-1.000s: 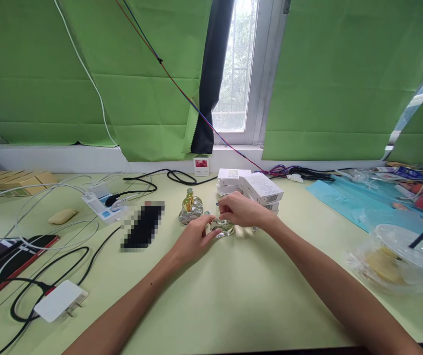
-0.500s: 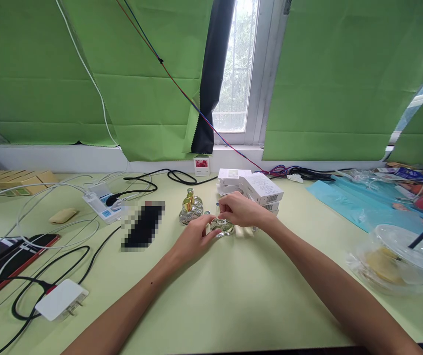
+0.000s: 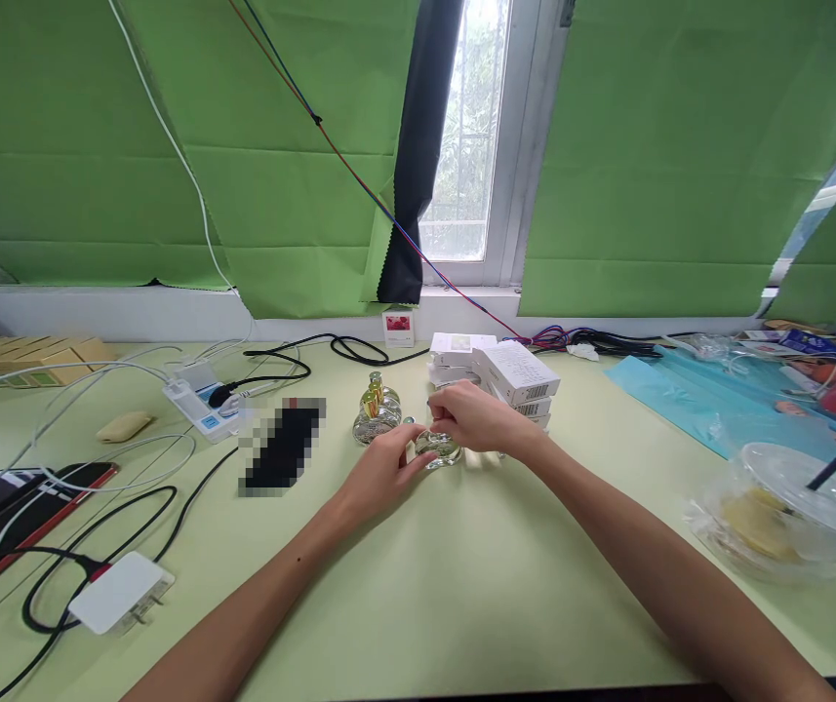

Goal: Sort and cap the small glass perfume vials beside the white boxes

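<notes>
Several white boxes, one glass bottle in work

Left of the boxes, gold-topped bottles look complete. In front of the boxes, your left hand grips the glass bottle; your right hand curls over its top, pinch and remaining work hidden.

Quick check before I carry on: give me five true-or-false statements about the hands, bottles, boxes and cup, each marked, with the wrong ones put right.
1. The left hand has its fingers against the clear glass bottle. True.
2. The right hand rests on top of the white boxes. False: it is at the top of the clear glass bottle, with the boxes behind it.
3. The gold-topped bottles stand left of the clear glass bottle. True.
4. The white boxes are spread out singly. False: they are stacked.
5. The lidded cup is to the right of both hands. True.
</notes>
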`<act>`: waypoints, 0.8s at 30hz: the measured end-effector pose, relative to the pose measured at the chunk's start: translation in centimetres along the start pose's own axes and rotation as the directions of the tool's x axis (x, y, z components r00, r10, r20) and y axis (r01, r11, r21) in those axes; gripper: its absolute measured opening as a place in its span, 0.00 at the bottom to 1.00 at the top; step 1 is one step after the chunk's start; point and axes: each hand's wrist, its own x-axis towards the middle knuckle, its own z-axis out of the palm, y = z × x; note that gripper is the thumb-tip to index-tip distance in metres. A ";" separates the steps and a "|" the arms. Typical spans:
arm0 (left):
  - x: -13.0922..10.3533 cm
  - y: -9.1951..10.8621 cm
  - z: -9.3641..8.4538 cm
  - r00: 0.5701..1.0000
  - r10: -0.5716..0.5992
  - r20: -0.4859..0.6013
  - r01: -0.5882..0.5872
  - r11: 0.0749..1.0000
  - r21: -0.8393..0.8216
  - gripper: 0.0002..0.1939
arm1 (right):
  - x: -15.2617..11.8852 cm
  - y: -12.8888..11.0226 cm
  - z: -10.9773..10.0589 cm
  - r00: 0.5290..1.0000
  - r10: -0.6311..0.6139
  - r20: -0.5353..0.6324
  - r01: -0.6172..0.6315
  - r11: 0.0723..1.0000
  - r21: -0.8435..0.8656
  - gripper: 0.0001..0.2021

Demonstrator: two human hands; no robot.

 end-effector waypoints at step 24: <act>0.0 -0.3 0.2 1.000 0.002 0.002 -0.002 1.000 -0.003 0.20 | 0.1 -0.2 -0.2 0.999 0.034 -0.008 -0.034 0.999 0.042 0.14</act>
